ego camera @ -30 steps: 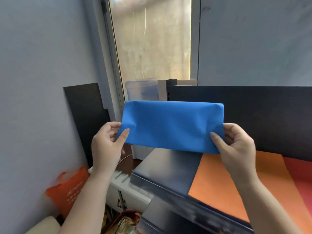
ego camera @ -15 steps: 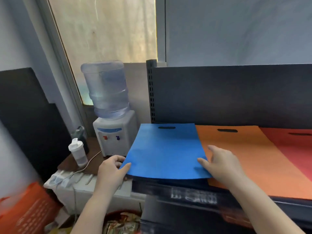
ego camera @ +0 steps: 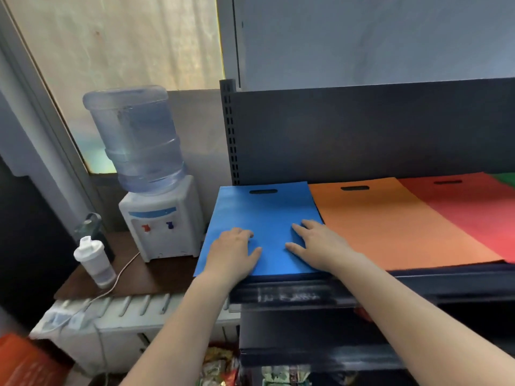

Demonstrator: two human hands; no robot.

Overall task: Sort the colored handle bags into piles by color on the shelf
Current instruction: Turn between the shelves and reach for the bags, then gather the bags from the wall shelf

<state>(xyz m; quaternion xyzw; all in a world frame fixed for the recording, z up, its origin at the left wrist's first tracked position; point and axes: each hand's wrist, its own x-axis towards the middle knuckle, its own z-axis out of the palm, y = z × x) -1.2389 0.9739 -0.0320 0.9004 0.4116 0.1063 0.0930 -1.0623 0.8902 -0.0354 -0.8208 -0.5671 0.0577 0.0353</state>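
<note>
Pressing flat on the shelf [ego camera: 418,277], the blue bag [ego camera: 264,215] lies just beside the orange bag [ego camera: 390,218]; both hands, left [ego camera: 232,253] and right [ego camera: 320,246], rest open-palmed on it. Placing looks finished; next likely needs fetching another bag.

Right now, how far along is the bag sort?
Done: orange bag, red bag and a green edge lie side by side on the shelf. In hand: left hand and right hand press the blue bag flat. Unsorted bags: none in view.
</note>
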